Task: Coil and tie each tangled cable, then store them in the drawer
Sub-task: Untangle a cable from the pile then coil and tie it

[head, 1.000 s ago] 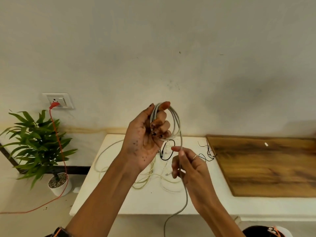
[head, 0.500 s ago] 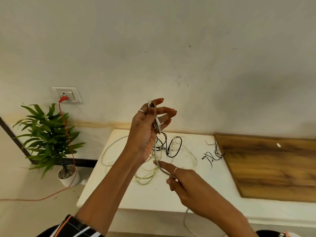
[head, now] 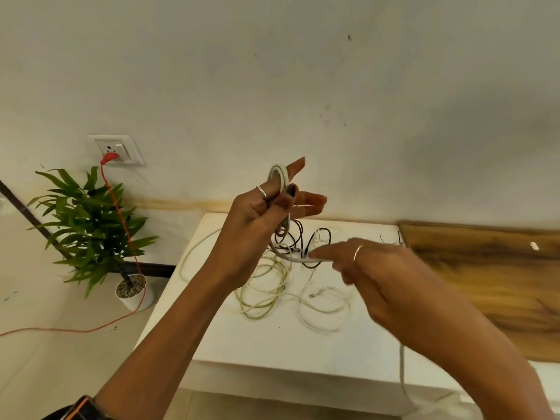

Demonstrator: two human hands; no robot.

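My left hand (head: pixel 266 219) is raised above the white table (head: pixel 272 344). Its thumb pinches a looped grey cable (head: pixel 280 177) against the fingers, whose tips point right. From the loops the cable runs down and right to my right hand (head: pixel 385 277), which pinches the strand low over the table. The cable's free length (head: pixel 402 374) hangs down past the table's front edge. On the table lie tangled pale cables (head: pixel 266 295), thin white cables (head: pixel 324 310) and black cables (head: pixel 315 241). No drawer is in view.
A wooden board (head: pixel 485 268) covers the table's right part, with a small black wire (head: pixel 391 242) by its edge. A potted plant (head: pixel 91 225) stands on the floor at left. A red cord (head: pixel 121 225) runs from a wall socket (head: pixel 116 148) across the floor.
My right hand has moved up and right, drawing the grey cable sideways from the loops. My left hand still holds the loops. The view has shifted closer to the table.
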